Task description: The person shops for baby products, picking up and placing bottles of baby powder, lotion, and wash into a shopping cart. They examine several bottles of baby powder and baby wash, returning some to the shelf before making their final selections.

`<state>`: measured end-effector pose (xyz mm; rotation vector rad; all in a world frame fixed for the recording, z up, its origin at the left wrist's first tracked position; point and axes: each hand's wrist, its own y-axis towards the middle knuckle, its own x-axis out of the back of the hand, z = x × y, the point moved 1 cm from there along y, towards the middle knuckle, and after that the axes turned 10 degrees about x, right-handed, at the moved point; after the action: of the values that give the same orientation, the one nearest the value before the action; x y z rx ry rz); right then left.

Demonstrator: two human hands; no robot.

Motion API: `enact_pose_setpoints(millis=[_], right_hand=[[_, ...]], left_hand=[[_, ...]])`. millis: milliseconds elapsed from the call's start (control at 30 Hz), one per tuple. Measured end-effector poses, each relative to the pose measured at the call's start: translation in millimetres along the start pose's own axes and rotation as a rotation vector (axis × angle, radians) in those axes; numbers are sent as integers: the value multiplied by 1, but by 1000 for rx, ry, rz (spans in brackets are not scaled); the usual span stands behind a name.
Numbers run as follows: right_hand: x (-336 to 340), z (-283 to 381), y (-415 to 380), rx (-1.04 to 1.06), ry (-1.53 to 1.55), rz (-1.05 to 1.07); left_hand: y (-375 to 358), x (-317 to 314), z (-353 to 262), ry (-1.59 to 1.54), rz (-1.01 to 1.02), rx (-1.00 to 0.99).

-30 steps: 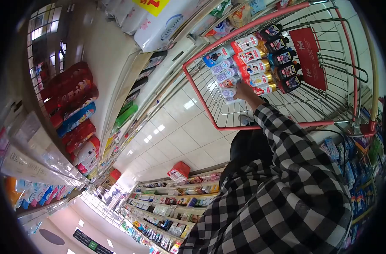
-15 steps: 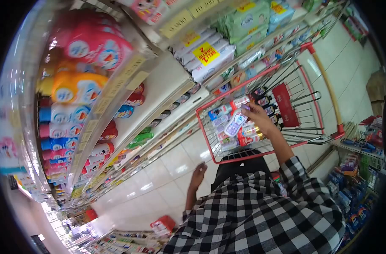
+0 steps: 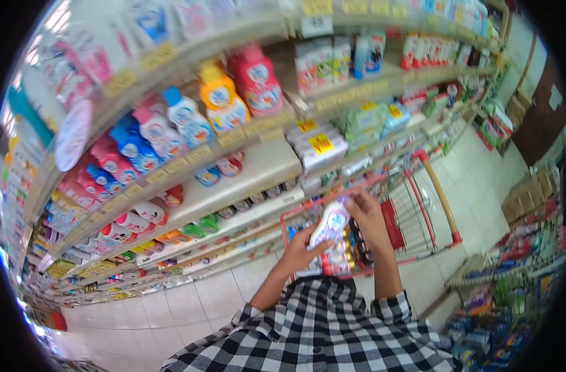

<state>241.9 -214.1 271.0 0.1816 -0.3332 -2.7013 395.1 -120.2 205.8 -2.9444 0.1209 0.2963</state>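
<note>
A white bottle with lilac print and a purple cap [image 3: 330, 223] is held tilted above the shopping cart [image 3: 430, 198]. My right hand [image 3: 368, 216] is closed around its cap end, fingers bent over the top. At the lower end, my left hand [image 3: 300, 253] grips the bottle, thumb along its side. Beneath both hands, the cart holds several packages, among them red and yellow packs [image 3: 337, 259]. My hands partly hide the cart's contents.
At the left and ahead run long shelves [image 3: 252, 162] of colourful bottles, with price strips along their edges. White wipes packs [image 3: 320, 149] with yellow labels sit on a middle shelf. Cardboard boxes [image 3: 530, 197] and another stocked rack [image 3: 512, 310] stand at the right.
My left hand has come up from beside the cart and taken hold of the bottle's lower end. The bottle stays in my right hand. The view has turned to show more shelves.
</note>
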Motion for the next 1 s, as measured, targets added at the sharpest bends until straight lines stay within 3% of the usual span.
enact_pose_setpoints(millis=[100, 267, 367, 467, 567, 633, 767, 833, 900, 933, 1000], right_hand=[[-8, 7, 0, 0, 19, 86], [-26, 21, 6, 34, -22, 161], [-39, 83, 17, 18, -251, 354], [-41, 145, 47, 437, -535, 328], [-58, 231, 85, 850, -603, 185], [-76, 279, 110, 857, -520, 156], [-100, 325, 202, 1173, -653, 232], [-118, 333, 234, 1200, -776, 238], [-136, 329, 256, 1043, -861, 187], [-141, 319, 282, 1200, -922, 152], [-154, 302, 311, 1153, -950, 147]], left_hand=[[-12, 12, -2, 99, -19, -103], [-23, 17, -6, -15, -10, -131], [-22, 9, -16, 0, -66, -240], [-27, 6, -31, -65, 29, -378], [-28, 17, -19, 66, 28, -280], [-34, 16, -13, 99, -7, -239], [-56, 23, 10, 162, -24, -143], [-70, 31, 25, 171, -45, -105], [-81, 38, 47, 67, -89, -87], [-89, 40, 54, 72, -86, -89], [-107, 47, 62, -79, -167, 72]])
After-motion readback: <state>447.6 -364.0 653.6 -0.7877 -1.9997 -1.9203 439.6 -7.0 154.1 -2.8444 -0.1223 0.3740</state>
